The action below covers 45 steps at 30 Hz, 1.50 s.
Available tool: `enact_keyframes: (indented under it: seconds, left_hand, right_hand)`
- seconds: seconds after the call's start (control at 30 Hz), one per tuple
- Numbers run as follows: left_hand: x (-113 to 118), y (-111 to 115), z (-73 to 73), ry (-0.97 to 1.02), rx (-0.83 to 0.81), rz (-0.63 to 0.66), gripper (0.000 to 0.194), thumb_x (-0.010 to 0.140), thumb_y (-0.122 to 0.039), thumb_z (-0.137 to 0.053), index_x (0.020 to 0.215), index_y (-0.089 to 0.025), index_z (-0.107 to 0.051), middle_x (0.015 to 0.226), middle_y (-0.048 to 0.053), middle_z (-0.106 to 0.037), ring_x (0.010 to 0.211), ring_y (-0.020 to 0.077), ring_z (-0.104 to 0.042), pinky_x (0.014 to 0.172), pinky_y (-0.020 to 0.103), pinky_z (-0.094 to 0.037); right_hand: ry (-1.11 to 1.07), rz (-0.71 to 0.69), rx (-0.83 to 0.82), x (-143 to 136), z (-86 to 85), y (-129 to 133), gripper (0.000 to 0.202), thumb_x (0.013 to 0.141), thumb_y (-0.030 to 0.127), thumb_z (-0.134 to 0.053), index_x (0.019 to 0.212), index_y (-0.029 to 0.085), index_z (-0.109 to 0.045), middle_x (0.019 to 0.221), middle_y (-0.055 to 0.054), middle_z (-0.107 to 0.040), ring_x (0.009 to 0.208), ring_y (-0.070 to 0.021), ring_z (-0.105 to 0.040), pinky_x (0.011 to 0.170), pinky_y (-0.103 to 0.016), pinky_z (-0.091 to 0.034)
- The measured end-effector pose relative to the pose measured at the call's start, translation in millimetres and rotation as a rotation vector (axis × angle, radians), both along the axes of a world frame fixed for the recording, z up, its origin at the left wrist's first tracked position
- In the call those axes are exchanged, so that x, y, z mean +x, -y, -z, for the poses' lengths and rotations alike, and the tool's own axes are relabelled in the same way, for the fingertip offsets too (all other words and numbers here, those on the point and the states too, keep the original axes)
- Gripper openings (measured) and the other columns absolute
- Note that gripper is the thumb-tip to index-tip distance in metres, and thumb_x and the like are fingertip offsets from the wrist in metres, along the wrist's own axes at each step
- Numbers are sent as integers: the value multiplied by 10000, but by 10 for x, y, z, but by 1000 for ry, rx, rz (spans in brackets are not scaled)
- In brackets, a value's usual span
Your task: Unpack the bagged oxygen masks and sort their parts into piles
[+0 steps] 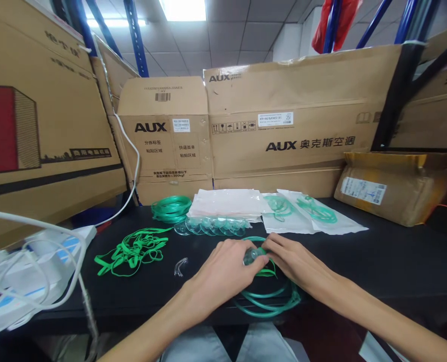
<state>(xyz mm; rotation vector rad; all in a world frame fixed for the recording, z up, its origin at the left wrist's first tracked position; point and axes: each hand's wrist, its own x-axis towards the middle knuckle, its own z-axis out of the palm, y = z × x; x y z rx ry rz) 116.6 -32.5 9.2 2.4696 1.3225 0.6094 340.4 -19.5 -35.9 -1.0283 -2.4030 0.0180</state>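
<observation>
My left hand (227,264) is closed around a small clear-green plastic oxygen mask (250,256), near the front of the black table. Against its right side, the bent fingers of my right hand (284,254) pinch a bright green elastic strap (267,273), part of which loops down below the mask. The right fingertips are partly hidden. Coiled green tubing (264,310) lies under and in front of both hands. Several clear-green masks (214,226) are lined up overlapping behind my left hand. To the left lie a tangle of green elastic straps (136,251) and a few thin metal strips (180,266).
A stack of white plastic bags (225,203) sits at the back, between a green tubing coil (171,208) and bagged tubing sets (316,211). Cardboard boxes (302,115) wall the rear. A taped carton (383,188) stands right; a power strip with white cables (38,271) is left.
</observation>
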Motion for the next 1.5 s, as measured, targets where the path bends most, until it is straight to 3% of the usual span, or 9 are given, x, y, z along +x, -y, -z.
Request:
enact_keyframes:
  seconds: [0.27, 0.4, 0.53, 0.63, 0.9, 1.0, 1.13, 1.37, 1.5]
  left_hand:
    - [-25, -15, 131, -169, 253, 56, 260, 994, -441, -523, 978, -239, -685, 1017, 114, -723, 1036, 314, -644, 906, 454, -497]
    - [-213, 154, 12, -206, 389, 67, 241, 1011, -393, -491, 999, -248, -683, 991, 87, -721, 997, 293, -636, 886, 443, -520]
    - [-456, 293, -252, -26, 431, -107, 286, 958, -533, -531, 991, -310, -705, 969, 47, -733, 936, 282, -660, 854, 426, -533]
    - [-506, 207, -335, 40, 230, -149, 316, 924, -584, -545, 950, -337, -741, 963, 18, -760, 925, 285, -693, 873, 412, -530]
    - [-542, -165, -149, 145, -70, -120, 339, 963, -537, -490, 1006, -301, -731, 1025, -16, -772, 939, 240, -697, 863, 340, -505]
    - [-529, -215, -72, 119, -46, -108, 366, 996, -517, -456, 1008, -266, -721, 1095, 9, -757, 1028, 251, -677, 899, 348, -480]
    - [-472, -255, 15, 47, 197, -144, 333, 1035, -465, -447, 1065, -246, -696, 1129, 35, -725, 1088, 266, -642, 973, 404, -445]
    - [-253, -255, -54, -50, 415, -2, 298, 1038, -417, -508, 1100, -203, -706, 1147, 60, -704, 1148, 267, -571, 1031, 415, -434]
    - [14, -272, -131, -70, 420, 79, 373, 1034, -436, -515, 1247, -173, -674, 1246, 95, -686, 1217, 285, -553, 1083, 425, -418]
  right_hand:
    - [49, -79, -43, -52, -67, 63, 336, 922, 1, -396, 1071, 224, -597, 983, -49, -608, 846, -188, -581, 729, -304, -438]
    - [28, -42, -35, 74, 42, -99, 360, 889, -12, -397, 1072, 210, -614, 1009, -63, -635, 906, -195, -612, 794, -309, -471]
    - [39, 65, -2, 196, 163, -270, 235, 998, 130, -400, 972, 190, -626, 966, -78, -630, 867, -206, -623, 780, -324, -487]
    - [64, 82, 6, 162, 159, -273, 278, 1058, 305, -408, 998, 198, -657, 995, -83, -620, 827, -207, -621, 731, -325, -483]
    - [-11, 45, -91, 105, -242, -56, 361, 1035, 470, -511, 1223, 235, -710, 1227, -90, -624, 1106, -236, -645, 979, -347, -479]
    - [-48, 198, -52, 216, -329, -8, 418, 1037, 538, -454, 1096, 223, -723, 1135, -87, -652, 1010, -235, -653, 903, -352, -478]
    - [94, 490, -124, 338, -278, -37, 481, 961, 649, -496, 841, 202, -623, 863, -85, -645, 790, -246, -615, 730, -360, -434]
    - [197, 492, -242, 402, -188, -290, 91, 866, 287, -595, 839, 210, -554, 879, -76, -635, 806, -222, -608, 680, -300, -400]
    - [191, 470, -221, 488, -304, -350, 151, 826, 254, -603, 968, 213, -569, 847, -50, -633, 744, -203, -595, 644, -284, -388]
